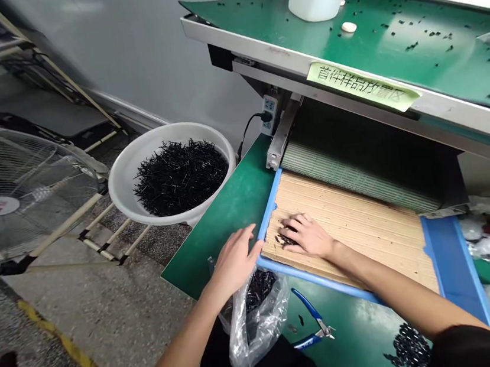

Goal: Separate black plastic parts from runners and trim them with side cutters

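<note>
My right hand (308, 235) lies palm down on a cardboard sheet (366, 222), its fingers spread over a few small black pieces (284, 239) that show between them. The cardboard lines a blue tray (324, 284). At the tray's near left corner is my left hand (235, 261), fingers stretched out and holding nothing; its fingertips are at the rim. Beneath it, a clear plastic bag (263, 330) hangs at the table edge with black pieces (260, 287) inside. Side cutters (313, 321) with blue handles lie partly open on the green table beside the bag.
A white tub (120, 187) heaped with thin black parts (181, 176) stands left, near a floor fan (0, 204). A dark conveyor belt (359, 163) meets the tray's far side, under a green shelf (270, 25). Shiny black pieces (408, 349) pile at front right.
</note>
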Tool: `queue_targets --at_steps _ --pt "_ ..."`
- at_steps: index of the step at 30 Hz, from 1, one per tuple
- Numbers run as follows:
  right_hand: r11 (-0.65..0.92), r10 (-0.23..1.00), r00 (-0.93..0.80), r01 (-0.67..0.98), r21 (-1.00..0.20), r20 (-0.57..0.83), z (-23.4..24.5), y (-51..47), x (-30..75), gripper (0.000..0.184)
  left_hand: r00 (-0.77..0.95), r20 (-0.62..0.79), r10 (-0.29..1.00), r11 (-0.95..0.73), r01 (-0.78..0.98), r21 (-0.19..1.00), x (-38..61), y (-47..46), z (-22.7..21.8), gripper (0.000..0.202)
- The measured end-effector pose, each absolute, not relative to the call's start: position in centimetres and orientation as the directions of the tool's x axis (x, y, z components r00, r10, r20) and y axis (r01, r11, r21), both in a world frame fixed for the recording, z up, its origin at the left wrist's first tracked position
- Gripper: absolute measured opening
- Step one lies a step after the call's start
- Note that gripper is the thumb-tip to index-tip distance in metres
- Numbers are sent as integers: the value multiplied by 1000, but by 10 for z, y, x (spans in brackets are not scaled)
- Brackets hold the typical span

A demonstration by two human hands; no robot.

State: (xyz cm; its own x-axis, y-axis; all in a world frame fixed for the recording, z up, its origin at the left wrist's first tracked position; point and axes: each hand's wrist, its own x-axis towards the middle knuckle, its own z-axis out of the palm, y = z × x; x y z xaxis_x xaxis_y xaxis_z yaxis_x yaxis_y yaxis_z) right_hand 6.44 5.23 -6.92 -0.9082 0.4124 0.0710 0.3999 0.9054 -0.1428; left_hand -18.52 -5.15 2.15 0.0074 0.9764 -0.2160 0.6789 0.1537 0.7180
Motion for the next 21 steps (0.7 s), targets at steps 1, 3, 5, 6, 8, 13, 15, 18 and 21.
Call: queue_targets --at_steps 1,3,5,6,8,13,15,18,21 --pt "905 415 -907 404 -130 66 -71 52 63 49 -36 -216 976 180 693 698 -187 -61 30 48" --pt "897 436 -899 431 -99 42 -74 47 62 44 -110 -238 965 244 710 661 -190 -85 49 49" --pt "868 490 -871 490 -74 -21 -74 41 63 44 -146 -257 955 281 716 639 -187 -114 64 47" --pt "844 527 -847 531 -68 -70 -73 37 62 46 -160 -256 953 289 727 623 -185 -128 70 47" --pt "791 593 -788 608 -61 -166 -70 29 61 51 -194 -253 948 308 757 576 -177 -154 74 51" --pt "690 695 -680 722 -47 -236 -63 16 55 50 -243 -338 909 389 785 482 -165 -184 60 58" --pt "638 738 -628 769 -48 -248 -61 15 52 43 -259 -361 896 424 742 519 -166 -186 54 47" --pt "531 808 -529 844 -67 -257 -55 19 50 37 -291 -298 909 416 635 651 -168 -188 50 33" --pt "404 875 -422 907 -122 -239 -39 28 47 40 -316 -253 914 392 537 747 -167 -190 50 30"
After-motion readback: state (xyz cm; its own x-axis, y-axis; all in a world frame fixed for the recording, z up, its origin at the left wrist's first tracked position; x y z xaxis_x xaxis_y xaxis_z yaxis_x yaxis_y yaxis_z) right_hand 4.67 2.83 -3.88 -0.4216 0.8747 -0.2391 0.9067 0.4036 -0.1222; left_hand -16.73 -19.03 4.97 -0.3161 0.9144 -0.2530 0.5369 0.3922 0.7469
